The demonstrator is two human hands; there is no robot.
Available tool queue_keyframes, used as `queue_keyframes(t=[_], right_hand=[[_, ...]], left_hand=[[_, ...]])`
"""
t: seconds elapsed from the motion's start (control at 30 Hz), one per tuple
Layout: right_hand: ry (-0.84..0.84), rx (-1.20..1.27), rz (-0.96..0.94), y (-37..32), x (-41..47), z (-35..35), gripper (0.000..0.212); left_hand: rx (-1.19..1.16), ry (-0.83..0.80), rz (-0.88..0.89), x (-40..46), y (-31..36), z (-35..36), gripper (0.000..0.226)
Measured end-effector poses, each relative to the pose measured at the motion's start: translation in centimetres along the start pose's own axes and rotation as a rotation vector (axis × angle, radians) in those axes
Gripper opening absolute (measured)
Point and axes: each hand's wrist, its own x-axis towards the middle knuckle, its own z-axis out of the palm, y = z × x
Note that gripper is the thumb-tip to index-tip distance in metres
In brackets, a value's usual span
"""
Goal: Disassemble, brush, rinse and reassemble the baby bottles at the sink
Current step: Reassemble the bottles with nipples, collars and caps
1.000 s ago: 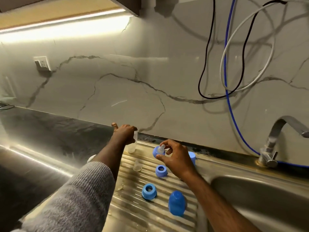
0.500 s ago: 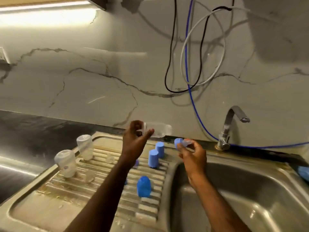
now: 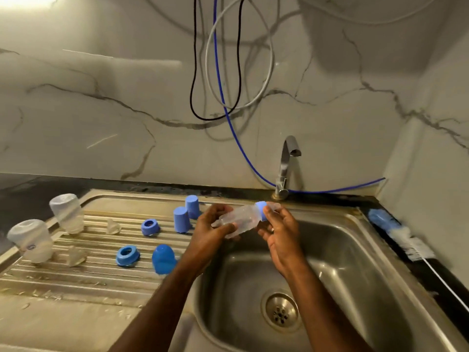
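I saw the steel sink basin (image 3: 342, 250) under both hands, the ribbed drainboard (image 3: 76, 288) to its left. On it stood two upturned clear bottles (image 3: 30, 240), blue caps (image 3: 163, 259) and blue collar rings (image 3: 127, 255). My left hand (image 3: 210, 235) gripped the clear baby bottle (image 3: 238, 219), lying sideways over the basin's left edge; my right hand (image 3: 279, 224) pinched its blue collar (image 3: 261, 209).

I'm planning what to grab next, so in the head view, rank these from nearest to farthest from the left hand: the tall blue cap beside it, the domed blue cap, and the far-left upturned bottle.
From the left hand:
1. Tall blue cap, just left.
2. Domed blue cap, lower left.
3. Far-left upturned bottle, drainboard's left edge.
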Motion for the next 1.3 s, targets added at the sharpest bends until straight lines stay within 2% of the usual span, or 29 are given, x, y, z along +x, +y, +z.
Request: queue_keyframes(t=[0.1,0.2,0.33,0.4,0.47,0.53,0.6,0.67,0.73,0.83,0.93,1.0,1.1,1.17,1.27,1.3], right_hand=[[-0.082,-0.079,-0.005,-0.4,-0.3,-0.4,0.015],[-0.124,-0.127,0.005,-0.6,-0.3,-1.1,0.018],[-0.17,-0.049,0.062,-1.3,-0.5,-1.6,0.024],[-0.199,-0.02,0.08,-1.4,-0.6,-1.6,0.035],[-0.192,-0.025,0.098,-1.1,-0.6,-1.6,0.039],[-0.166,-0.062,0.101,-0.7,-0.4,-1.7,0.034],[-0.143,-0.117,0.097,-0.5,-0.3,-1.7,0.026],[-0.139,-0.151,0.091,-0.4,-0.2,-1.9,0.021],[-0.165,-0.131,0.103,-0.7,-0.3,-2.1,0.02],[-0.247,-0.003,0.175,-1.2,-0.3,-2.4,0.028],[-0.278,0.023,0.201,-1.2,-0.1,-2.4,0.038],[-0.253,-0.022,0.192,-1.0,0.0,-2.3,0.033],[-0.193,-0.137,0.168,-0.7,-0.2,-2.1,0.026],[-0.109,-0.221,0.16,-0.3,-0.4,-1.9,0.036],[0.005,-0.327,0.162,-0.1,-0.8,-1.1,0.063],[0.027,-0.334,0.172,-0.1,-1.0,-0.7,0.065]], left_hand=[[0.196,-0.107,0.07,-0.3,-0.4,0.0,0.045],[0.325,-0.127,0.111,-0.5,-0.9,0.3,0.051],[0.097,-0.203,0.011,-0.6,-1.0,0.2,0.038],[0.064,-0.223,-0.011,-0.4,-1.4,0.0,0.04],[0.162,-0.178,0.014,-0.3,-1.8,-0.1,0.052],[0.373,-0.104,0.104,0.0,-2.3,-0.3,0.069],[0.517,-0.076,0.182,0.2,-2.7,-0.4,0.072],[0.561,-0.062,0.206,0.3,-2.9,-0.5,0.071],[0.484,-0.083,0.163,0.3,-3.0,-0.4,0.067],[0.155,-0.198,0.02,-0.2,-2.4,-0.3,0.048],[0.052,-0.213,-0.027,-0.5,-2.3,-0.2,0.039],[0.168,-0.134,0.015,-0.5,-2.7,-0.1,0.045],[0.516,-0.045,0.185,-0.3,-3.3,-0.2,0.066],[0.583,-0.049,0.227,-0.2,-3.3,-0.2,0.071],[0.616,-0.081,0.246,-0.1,-3.4,-0.3,0.071],[0.595,-0.117,0.254,-0.3,-3.3,-0.2,0.07]])
